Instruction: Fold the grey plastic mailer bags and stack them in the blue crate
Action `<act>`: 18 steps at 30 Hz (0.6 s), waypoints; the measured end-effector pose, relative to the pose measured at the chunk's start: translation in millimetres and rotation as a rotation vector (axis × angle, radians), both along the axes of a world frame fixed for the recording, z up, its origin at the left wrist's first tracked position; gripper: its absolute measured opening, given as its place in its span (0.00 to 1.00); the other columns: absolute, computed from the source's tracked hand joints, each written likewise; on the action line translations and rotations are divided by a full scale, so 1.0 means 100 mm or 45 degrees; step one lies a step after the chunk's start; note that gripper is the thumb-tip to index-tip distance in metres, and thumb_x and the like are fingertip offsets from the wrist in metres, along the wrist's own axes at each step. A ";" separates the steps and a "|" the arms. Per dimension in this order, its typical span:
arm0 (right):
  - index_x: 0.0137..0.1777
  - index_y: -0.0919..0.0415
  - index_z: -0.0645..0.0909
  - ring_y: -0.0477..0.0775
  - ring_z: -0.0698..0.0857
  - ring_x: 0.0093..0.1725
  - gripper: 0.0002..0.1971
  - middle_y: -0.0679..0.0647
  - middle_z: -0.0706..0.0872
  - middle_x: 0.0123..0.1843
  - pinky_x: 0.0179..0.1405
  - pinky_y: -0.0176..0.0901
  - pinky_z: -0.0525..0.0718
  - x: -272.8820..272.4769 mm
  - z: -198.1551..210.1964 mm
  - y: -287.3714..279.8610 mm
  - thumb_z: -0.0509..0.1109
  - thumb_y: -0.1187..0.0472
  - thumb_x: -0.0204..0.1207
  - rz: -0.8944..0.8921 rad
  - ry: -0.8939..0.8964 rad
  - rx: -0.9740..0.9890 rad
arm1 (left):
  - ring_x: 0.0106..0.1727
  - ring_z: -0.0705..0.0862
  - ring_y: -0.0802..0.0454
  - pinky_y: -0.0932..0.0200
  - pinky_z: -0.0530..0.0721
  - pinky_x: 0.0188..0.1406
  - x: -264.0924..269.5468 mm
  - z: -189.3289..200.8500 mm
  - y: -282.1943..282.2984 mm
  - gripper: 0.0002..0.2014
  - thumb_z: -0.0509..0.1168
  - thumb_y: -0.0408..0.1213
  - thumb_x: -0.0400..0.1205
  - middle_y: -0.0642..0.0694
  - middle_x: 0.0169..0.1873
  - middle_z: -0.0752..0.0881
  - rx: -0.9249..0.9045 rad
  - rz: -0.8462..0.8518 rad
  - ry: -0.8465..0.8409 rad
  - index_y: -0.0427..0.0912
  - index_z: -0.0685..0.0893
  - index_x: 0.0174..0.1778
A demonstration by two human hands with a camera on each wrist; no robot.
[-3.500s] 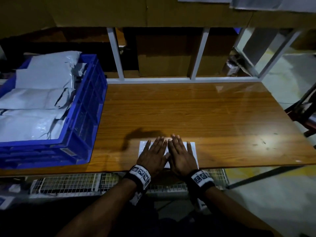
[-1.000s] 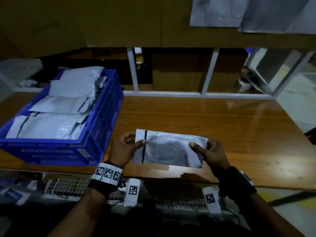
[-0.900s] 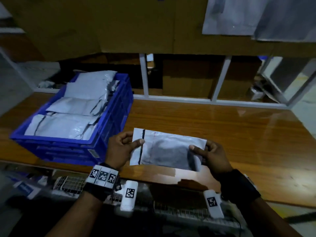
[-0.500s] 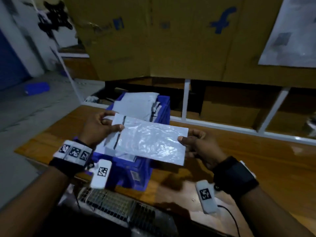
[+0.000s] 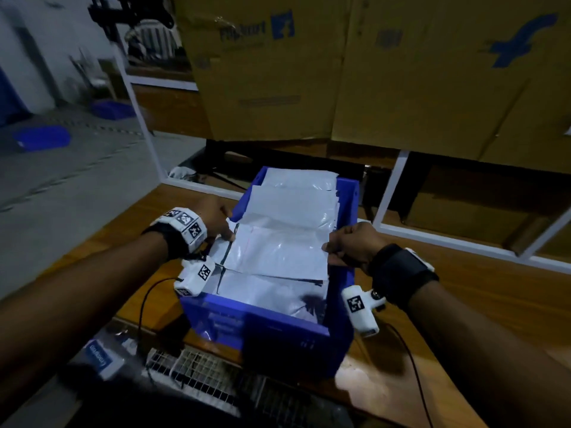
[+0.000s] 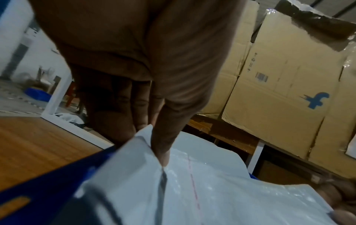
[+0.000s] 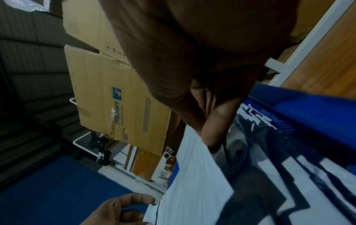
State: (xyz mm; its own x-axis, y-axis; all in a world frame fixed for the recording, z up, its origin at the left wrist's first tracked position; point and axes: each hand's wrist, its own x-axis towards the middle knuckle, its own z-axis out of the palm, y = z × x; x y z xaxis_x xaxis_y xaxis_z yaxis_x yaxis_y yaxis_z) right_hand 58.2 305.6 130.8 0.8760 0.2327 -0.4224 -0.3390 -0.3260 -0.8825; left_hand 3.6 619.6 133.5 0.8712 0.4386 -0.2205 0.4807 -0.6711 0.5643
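A folded grey mailer bag [image 5: 278, 253] hangs flat just over the blue crate [image 5: 278, 332], above the stacked grey bags [image 5: 293, 205] inside. My left hand [image 5: 216, 222] pinches its left end near the dark strip, thumb on top, seen close in the left wrist view [image 6: 163, 144]. My right hand [image 5: 349, 245] pinches the right end at the crate's right wall; the right wrist view shows thumb and fingers [image 7: 212, 134] closed on the bag's edge [image 7: 192, 175]. Whether the bag touches the stack I cannot tell.
The crate sits on a wooden table [image 5: 494, 298] at its left part. Large cardboard boxes [image 5: 340, 72] stand behind a white frame [image 5: 389, 193]. A wire rack [image 5: 210, 375] hangs below the table's front edge. Blue bins [image 5: 40, 137] lie on the floor at left.
Both hands lifted the folded bag off the table, carried it left and lowered it over the crate's stack. The head view swung left to follow.
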 end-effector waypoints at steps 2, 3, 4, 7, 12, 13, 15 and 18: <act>0.33 0.68 0.79 0.56 0.83 0.26 0.14 0.63 0.81 0.31 0.27 0.44 0.87 0.03 -0.02 0.07 0.77 0.82 0.71 -0.010 -0.022 -0.022 | 0.28 0.84 0.43 0.41 0.91 0.34 0.06 -0.03 0.03 0.25 0.89 0.29 0.61 0.39 0.32 0.88 0.048 -0.058 0.000 0.38 0.86 0.50; 0.32 0.68 0.78 0.55 0.83 0.24 0.15 0.62 0.81 0.29 0.27 0.43 0.86 0.04 -0.03 0.09 0.77 0.82 0.72 -0.019 -0.023 -0.034 | 0.28 0.84 0.44 0.45 0.90 0.33 0.09 -0.03 0.04 0.25 0.89 0.29 0.61 0.41 0.32 0.88 0.071 -0.083 -0.005 0.39 0.86 0.50; 0.31 0.67 0.78 0.53 0.83 0.21 0.15 0.59 0.81 0.25 0.26 0.42 0.86 0.04 -0.04 0.11 0.76 0.82 0.73 -0.027 -0.009 -0.049 | 0.30 0.85 0.44 0.49 0.89 0.33 0.12 -0.03 0.05 0.24 0.89 0.29 0.61 0.43 0.32 0.87 0.102 -0.107 -0.018 0.40 0.87 0.50; 0.31 0.66 0.76 0.51 0.83 0.19 0.17 0.56 0.79 0.20 0.34 0.51 0.91 0.03 -0.10 0.18 0.75 0.82 0.74 -0.010 0.034 -0.073 | 0.39 0.88 0.42 0.52 0.89 0.38 0.20 -0.03 0.10 0.25 0.90 0.30 0.61 0.46 0.35 0.88 0.167 -0.118 -0.032 0.42 0.88 0.50; 0.42 0.63 0.76 0.50 0.82 0.20 0.12 0.57 0.84 0.24 0.35 0.50 0.87 0.01 -0.07 0.26 0.73 0.77 0.79 -0.006 0.078 -0.172 | 0.36 0.88 0.42 0.51 0.88 0.36 0.26 -0.02 0.18 0.24 0.90 0.33 0.60 0.42 0.36 0.90 0.153 -0.206 0.066 0.36 0.90 0.49; 0.43 0.63 0.76 0.49 0.82 0.19 0.11 0.55 0.84 0.22 0.31 0.47 0.84 0.03 -0.07 0.26 0.73 0.76 0.80 -0.014 0.076 -0.181 | 0.37 0.87 0.43 0.53 0.87 0.36 0.26 0.01 0.18 0.24 0.90 0.33 0.60 0.43 0.37 0.90 0.173 -0.200 0.059 0.36 0.90 0.49; 0.45 0.65 0.79 0.49 0.84 0.19 0.08 0.54 0.85 0.21 0.26 0.43 0.86 0.02 -0.04 0.26 0.76 0.74 0.78 -0.031 0.031 -0.240 | 0.42 0.86 0.44 0.55 0.84 0.39 0.27 0.01 0.22 0.23 0.90 0.35 0.61 0.44 0.41 0.90 0.236 -0.214 0.033 0.40 0.90 0.49; 0.45 0.69 0.83 0.53 0.88 0.24 0.07 0.58 0.90 0.28 0.30 0.45 0.91 0.04 -0.06 0.22 0.80 0.71 0.75 -0.025 -0.046 -0.317 | 0.38 0.85 0.47 0.57 0.81 0.33 0.24 -0.05 0.23 0.20 0.90 0.37 0.62 0.46 0.38 0.89 0.275 -0.264 0.068 0.43 0.89 0.44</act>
State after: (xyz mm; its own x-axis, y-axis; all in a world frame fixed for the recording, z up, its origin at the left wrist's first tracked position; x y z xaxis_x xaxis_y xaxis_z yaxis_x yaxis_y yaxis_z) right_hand 62.4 328.0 124.5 0.8950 0.1084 -0.4327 -0.3168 -0.5286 -0.7876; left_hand 27.5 642.5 128.8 0.9368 0.2941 -0.1892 0.3458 -0.8598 0.3756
